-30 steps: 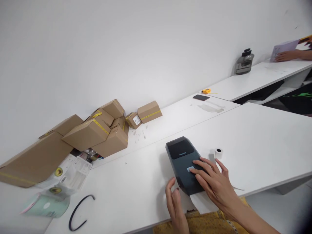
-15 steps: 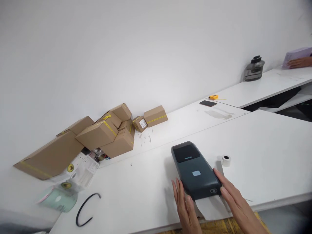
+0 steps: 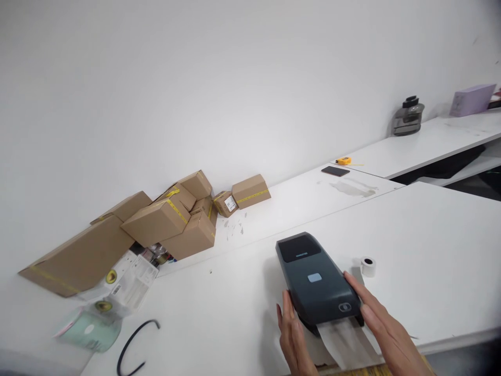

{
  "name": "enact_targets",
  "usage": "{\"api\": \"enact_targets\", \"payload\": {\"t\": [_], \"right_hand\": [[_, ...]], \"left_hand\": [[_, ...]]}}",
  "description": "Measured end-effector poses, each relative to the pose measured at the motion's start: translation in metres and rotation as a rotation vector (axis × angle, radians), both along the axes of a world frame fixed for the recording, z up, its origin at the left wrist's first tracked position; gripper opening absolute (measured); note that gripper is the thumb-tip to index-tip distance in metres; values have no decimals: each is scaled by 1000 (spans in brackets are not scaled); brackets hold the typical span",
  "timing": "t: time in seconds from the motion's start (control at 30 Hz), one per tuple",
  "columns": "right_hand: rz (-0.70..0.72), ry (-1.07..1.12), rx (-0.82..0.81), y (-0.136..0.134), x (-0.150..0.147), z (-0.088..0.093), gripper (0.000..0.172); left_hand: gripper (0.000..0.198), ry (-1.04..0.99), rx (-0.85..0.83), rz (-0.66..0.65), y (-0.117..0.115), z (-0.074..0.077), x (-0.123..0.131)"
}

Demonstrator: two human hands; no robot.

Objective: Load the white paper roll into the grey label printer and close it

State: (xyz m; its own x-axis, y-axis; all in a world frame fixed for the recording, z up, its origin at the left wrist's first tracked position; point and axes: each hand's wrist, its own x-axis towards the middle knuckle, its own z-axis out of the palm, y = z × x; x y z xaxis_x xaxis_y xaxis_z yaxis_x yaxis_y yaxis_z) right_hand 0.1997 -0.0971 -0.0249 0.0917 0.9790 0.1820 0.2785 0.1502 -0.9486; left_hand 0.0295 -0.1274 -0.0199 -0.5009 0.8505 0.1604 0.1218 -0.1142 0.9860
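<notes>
A dark grey label printer (image 3: pixel 324 279) sits at the front of the white table, its far end pointing away from me. It has a glossy black panel, a pale square button and an oval mark on its near end. My left hand (image 3: pixel 294 334) presses along its left side, and my right hand (image 3: pixel 385 326) grips the right side near the front corner. The fingers lie fairly straight against it. From beneath the near end a white paper strip (image 3: pixel 346 344) extends toward me. A small white roll (image 3: pixel 368 267) stands right of the printer.
Cardboard boxes (image 3: pixel 156 222) are heaped at the left against the wall. Nearer lie plastic packs (image 3: pixel 135 282), a mint-green pouch (image 3: pixel 94 329) and a black curved strip (image 3: pixel 127 347). Toward the back right are a phone (image 3: pixel 335 171), a tape measure (image 3: pixel 344 161), a jug (image 3: pixel 408 117) and a lilac box (image 3: pixel 472 100).
The view has shifted slightly. More of the paper strip shows below the printer's near end, which looks raised a little. The other person's hand at the far right has left the lilac box.
</notes>
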Motion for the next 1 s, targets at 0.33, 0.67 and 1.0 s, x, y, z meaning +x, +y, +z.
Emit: {"api": "enact_targets", "payload": {"t": [0.33,0.67,1.0], "right_hand": [[65,-117,572,111,-30,102,50],[16,-232,528,194,-49,144,63],[573,-732,384,149,-36,71,37]], "left_hand": [[45,-65,42,16,95,52,-28],[41,180,-198,-102,125,12,-23],[52,262,-244,-85,123,13,-23]]}}
